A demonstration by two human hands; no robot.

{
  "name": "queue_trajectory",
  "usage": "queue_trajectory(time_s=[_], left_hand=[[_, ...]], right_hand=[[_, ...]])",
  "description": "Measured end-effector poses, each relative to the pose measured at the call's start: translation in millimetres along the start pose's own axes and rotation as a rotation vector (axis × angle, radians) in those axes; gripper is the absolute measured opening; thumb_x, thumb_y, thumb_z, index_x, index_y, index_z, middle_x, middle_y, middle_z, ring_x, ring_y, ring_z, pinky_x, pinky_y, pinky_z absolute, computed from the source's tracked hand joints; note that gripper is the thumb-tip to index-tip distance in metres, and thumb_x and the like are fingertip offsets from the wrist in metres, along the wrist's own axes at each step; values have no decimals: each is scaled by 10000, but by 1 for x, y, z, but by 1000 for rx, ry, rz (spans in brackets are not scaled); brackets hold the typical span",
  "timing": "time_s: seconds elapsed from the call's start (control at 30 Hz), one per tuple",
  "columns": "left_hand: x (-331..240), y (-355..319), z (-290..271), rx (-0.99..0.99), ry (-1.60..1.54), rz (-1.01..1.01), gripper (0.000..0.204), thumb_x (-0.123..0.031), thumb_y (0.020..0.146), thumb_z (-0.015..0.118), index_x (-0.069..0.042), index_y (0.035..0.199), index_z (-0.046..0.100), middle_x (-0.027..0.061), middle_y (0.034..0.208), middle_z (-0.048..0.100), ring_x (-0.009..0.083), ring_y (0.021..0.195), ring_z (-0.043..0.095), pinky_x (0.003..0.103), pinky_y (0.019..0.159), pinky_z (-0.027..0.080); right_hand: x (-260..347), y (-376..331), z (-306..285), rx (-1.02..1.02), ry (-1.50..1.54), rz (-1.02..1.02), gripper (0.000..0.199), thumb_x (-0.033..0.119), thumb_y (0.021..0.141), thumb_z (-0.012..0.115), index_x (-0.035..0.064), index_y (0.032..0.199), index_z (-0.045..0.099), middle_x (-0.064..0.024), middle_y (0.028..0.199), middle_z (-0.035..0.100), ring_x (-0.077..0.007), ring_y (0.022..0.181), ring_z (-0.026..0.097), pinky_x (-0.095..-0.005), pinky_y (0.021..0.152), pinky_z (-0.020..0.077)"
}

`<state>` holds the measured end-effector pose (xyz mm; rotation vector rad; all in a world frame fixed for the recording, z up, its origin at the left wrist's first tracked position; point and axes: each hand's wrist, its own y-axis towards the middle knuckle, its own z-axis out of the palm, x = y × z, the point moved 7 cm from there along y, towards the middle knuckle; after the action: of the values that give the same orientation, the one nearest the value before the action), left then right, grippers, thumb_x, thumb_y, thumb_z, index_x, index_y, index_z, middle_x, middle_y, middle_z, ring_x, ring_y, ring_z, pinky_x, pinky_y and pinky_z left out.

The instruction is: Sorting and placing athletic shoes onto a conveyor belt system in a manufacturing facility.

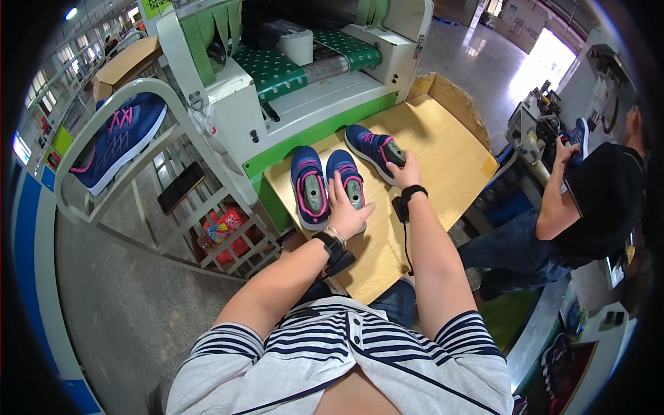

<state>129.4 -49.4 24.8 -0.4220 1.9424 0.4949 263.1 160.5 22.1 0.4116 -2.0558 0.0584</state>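
Observation:
Three navy sneakers with pink laces and linings, each with a grey-green last inside, are at the wooden board. The left sneaker (pixel 309 181) and the middle sneaker (pixel 342 163) stand side by side, toes pointing away from me. My left hand (pixel 347 213) lies over the heel of the middle one, fingers stretched along its side and thumb spread out. Farther right, my right hand (pixel 408 171) grips the right sneaker (pixel 370 146) by its heel end, which the fingers partly hide. That sneaker is angled, toe toward the far left.
Beyond the wooden board (pixel 443 152) stands a machine with a green dotted conveyor belt (pixel 280 79). At left, a metal rack (pixel 149 238) carries another navy sneaker (pixel 124 142), a phone (pixel 181 188) and a red package (pixel 228 232). A co-worker (pixel 588 200) at right holds a shoe.

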Motion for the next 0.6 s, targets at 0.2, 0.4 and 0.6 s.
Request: queue_trajectory(time_s=[0.2, 0.4, 0.6], left_hand=[[-24, 52, -33, 63, -562, -389, 891, -94, 713, 708, -6, 1508, 316, 202, 1285, 543, 271, 1090, 599, 363, 947, 493], [-137, 116, -158, -111, -949, 92, 788, -22, 768, 641, 44, 1487, 324, 184, 1290, 533, 251, 1137, 571, 333, 992, 459], [-146, 206, -202, -733, 229, 287, 944, -124, 746, 669, -48, 1554, 188, 239, 1556, 179, 440, 1394, 299, 547, 1131, 290]], right_hand=[[16, -67, -2, -147, -284, -173, 429, 326, 834, 745, -4, 1027, 550, -267, 979, 585, -467, 965, 554, -495, 842, 460], [10, -107, -5, -162, -55, -126, 501, 222, 893, 701, -37, 1265, 488, -278, 1236, 543, -429, 1160, 541, -439, 991, 440], [30, -103, -9, -89, 173, -6, 493, 204, 901, 699, -39, 1297, 533, -230, 1275, 597, -310, 1202, 586, -367, 1028, 440]])
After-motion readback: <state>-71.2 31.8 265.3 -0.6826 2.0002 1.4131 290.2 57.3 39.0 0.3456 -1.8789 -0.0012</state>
